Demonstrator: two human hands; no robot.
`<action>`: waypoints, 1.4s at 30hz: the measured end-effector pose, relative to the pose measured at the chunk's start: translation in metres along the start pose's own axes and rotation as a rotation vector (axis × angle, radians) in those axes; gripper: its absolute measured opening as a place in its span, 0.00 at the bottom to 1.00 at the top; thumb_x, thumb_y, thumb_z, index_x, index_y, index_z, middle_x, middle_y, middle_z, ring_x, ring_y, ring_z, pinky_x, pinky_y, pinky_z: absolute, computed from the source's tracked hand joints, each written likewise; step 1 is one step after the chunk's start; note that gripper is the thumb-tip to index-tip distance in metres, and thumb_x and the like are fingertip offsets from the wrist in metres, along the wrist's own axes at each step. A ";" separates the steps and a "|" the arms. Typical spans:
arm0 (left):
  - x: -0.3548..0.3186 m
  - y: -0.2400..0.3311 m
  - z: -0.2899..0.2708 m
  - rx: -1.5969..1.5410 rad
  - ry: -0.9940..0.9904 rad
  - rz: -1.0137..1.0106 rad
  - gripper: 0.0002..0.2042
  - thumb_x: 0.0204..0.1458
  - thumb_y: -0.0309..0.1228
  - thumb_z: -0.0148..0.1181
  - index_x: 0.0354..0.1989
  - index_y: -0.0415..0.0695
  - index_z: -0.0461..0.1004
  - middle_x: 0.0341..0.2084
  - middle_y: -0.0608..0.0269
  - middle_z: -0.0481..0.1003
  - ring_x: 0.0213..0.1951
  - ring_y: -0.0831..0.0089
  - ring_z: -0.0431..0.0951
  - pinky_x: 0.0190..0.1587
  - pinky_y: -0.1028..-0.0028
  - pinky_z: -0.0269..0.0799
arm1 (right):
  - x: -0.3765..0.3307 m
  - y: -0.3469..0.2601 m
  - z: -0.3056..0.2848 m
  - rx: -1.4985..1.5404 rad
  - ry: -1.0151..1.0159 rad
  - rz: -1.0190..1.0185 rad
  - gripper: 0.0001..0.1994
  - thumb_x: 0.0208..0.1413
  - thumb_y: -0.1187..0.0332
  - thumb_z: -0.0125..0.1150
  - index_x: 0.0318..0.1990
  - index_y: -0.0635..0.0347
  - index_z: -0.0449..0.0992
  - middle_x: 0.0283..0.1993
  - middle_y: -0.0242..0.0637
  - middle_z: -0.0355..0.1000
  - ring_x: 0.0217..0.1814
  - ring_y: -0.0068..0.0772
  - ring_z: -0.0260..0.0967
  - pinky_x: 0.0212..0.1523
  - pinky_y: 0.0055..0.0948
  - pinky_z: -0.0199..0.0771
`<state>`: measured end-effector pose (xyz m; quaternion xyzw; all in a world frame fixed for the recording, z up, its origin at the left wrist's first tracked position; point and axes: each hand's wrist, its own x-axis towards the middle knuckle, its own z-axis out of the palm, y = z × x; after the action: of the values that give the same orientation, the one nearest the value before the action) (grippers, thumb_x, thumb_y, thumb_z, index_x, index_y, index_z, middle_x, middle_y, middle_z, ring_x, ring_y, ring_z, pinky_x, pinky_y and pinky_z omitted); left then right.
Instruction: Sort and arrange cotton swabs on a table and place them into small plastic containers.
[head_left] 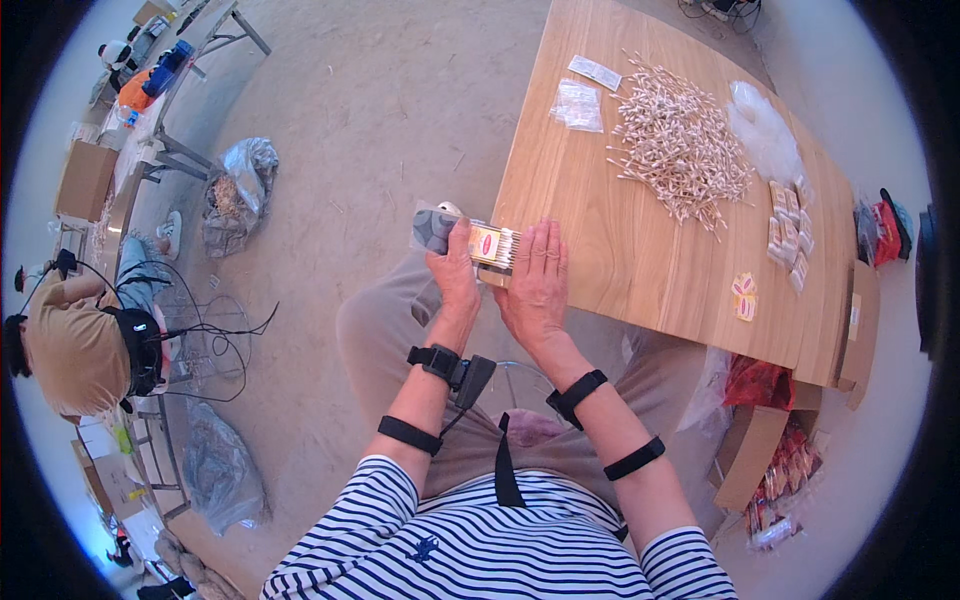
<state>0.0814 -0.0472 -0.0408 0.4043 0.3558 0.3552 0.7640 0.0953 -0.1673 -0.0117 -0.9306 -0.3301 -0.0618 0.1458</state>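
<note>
My left hand (457, 278) is closed around a small pack of cotton swabs (490, 243) at the table's near left corner. The pack has a yellow and white label with a red oval, and a row of swab ends shows at its right side. My right hand (537, 285) lies flat against those ends, its fingers stretched out and close together. A dark grey patterned piece in clear film (433, 229) sits by my left thumb; I cannot tell whether it joins the pack. A large heap of loose cotton swabs (680, 140) covers the far middle of the table.
On the wooden table (590, 185) lie clear plastic sleeves (577, 105), a clear bag heap (765, 130), filled packs (788, 225) and label cards (743, 297). Cardboard boxes (752, 445) stand below right. Another person (80, 345) sits far left, near plastic sacks (222, 465).
</note>
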 end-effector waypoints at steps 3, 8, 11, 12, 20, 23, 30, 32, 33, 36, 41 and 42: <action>0.000 0.001 0.000 -0.002 0.007 -0.020 0.08 0.58 0.31 0.68 0.40 0.43 0.77 0.35 0.70 0.78 0.36 0.80 0.76 0.41 0.74 0.75 | 0.000 -0.001 0.000 0.011 0.009 -0.004 0.50 0.44 0.55 0.75 0.69 0.77 0.55 0.75 0.63 0.49 0.81 0.60 0.40 0.79 0.51 0.39; -0.001 0.001 0.003 -0.010 0.025 -0.022 0.07 0.58 0.31 0.67 0.38 0.42 0.78 0.35 0.69 0.78 0.35 0.80 0.76 0.40 0.74 0.75 | 0.002 -0.004 0.003 0.070 -0.005 -0.013 0.50 0.44 0.56 0.75 0.69 0.77 0.54 0.75 0.65 0.49 0.80 0.63 0.41 0.78 0.54 0.40; 0.000 -0.001 0.002 -0.003 0.030 -0.001 0.07 0.59 0.29 0.65 0.39 0.39 0.78 0.34 0.69 0.78 0.33 0.80 0.76 0.38 0.75 0.74 | 0.003 -0.008 0.004 0.074 0.035 -0.001 0.50 0.44 0.55 0.75 0.69 0.77 0.55 0.75 0.65 0.49 0.80 0.62 0.42 0.78 0.54 0.40; 0.000 -0.001 0.001 -0.004 0.030 -0.002 0.07 0.59 0.29 0.65 0.39 0.39 0.78 0.34 0.69 0.78 0.33 0.80 0.76 0.38 0.75 0.74 | 0.003 -0.007 0.004 0.083 0.038 -0.006 0.50 0.44 0.55 0.75 0.69 0.77 0.55 0.75 0.64 0.49 0.80 0.62 0.42 0.78 0.53 0.40; -0.002 0.002 0.004 0.012 0.020 0.010 0.07 0.59 0.30 0.65 0.38 0.37 0.79 0.33 0.68 0.78 0.33 0.81 0.76 0.37 0.76 0.74 | 0.002 -0.003 0.004 0.117 0.021 -0.013 0.51 0.44 0.55 0.75 0.70 0.76 0.53 0.75 0.64 0.49 0.80 0.62 0.42 0.78 0.53 0.40; -0.001 0.002 0.002 0.018 0.040 -0.007 0.08 0.59 0.30 0.65 0.37 0.37 0.79 0.33 0.68 0.79 0.33 0.81 0.76 0.36 0.75 0.74 | 0.004 -0.010 0.007 0.090 0.063 0.010 0.50 0.44 0.54 0.74 0.69 0.76 0.55 0.74 0.62 0.51 0.80 0.61 0.44 0.78 0.54 0.43; -0.001 0.000 0.002 0.024 0.048 -0.013 0.08 0.59 0.31 0.66 0.37 0.37 0.79 0.33 0.68 0.79 0.32 0.81 0.76 0.36 0.75 0.74 | 0.004 -0.015 0.013 0.040 0.099 0.062 0.50 0.44 0.54 0.74 0.69 0.76 0.55 0.75 0.62 0.50 0.81 0.60 0.42 0.78 0.54 0.41; -0.002 0.001 0.003 0.044 0.051 -0.026 0.09 0.59 0.31 0.66 0.37 0.37 0.79 0.33 0.68 0.79 0.33 0.81 0.76 0.36 0.75 0.74 | 0.004 -0.013 0.012 0.035 0.083 0.058 0.50 0.44 0.54 0.74 0.69 0.76 0.55 0.75 0.62 0.50 0.81 0.60 0.42 0.78 0.54 0.41; -0.001 0.001 0.003 0.043 0.051 -0.025 0.09 0.59 0.31 0.66 0.37 0.37 0.79 0.33 0.68 0.79 0.33 0.81 0.76 0.36 0.75 0.74 | 0.004 -0.013 0.011 0.057 0.090 0.051 0.50 0.44 0.55 0.74 0.69 0.76 0.55 0.75 0.62 0.50 0.81 0.60 0.42 0.78 0.54 0.41; 0.000 0.000 0.002 0.055 0.060 -0.034 0.09 0.58 0.31 0.66 0.38 0.37 0.79 0.33 0.67 0.79 0.33 0.80 0.76 0.36 0.75 0.74 | 0.003 -0.007 0.006 0.111 0.074 0.031 0.51 0.42 0.55 0.76 0.70 0.75 0.55 0.75 0.61 0.50 0.81 0.59 0.42 0.78 0.54 0.41; 0.003 -0.003 -0.002 0.042 0.045 -0.023 0.08 0.58 0.30 0.66 0.38 0.37 0.79 0.33 0.67 0.79 0.33 0.79 0.76 0.37 0.74 0.74 | 0.002 -0.006 -0.003 0.132 -0.008 0.057 0.54 0.39 0.53 0.78 0.71 0.69 0.54 0.76 0.55 0.49 0.82 0.55 0.40 0.77 0.56 0.40; 0.003 -0.003 -0.001 0.041 0.045 -0.024 0.08 0.58 0.30 0.66 0.38 0.37 0.79 0.33 0.67 0.79 0.33 0.79 0.76 0.37 0.74 0.74 | 0.001 -0.004 -0.005 0.118 -0.004 0.079 0.55 0.38 0.52 0.78 0.72 0.67 0.54 0.77 0.53 0.49 0.82 0.54 0.39 0.77 0.56 0.40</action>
<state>0.0827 -0.0456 -0.0444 0.4076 0.3849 0.3478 0.7515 0.0936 -0.1652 -0.0063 -0.9328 -0.2964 -0.0347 0.2021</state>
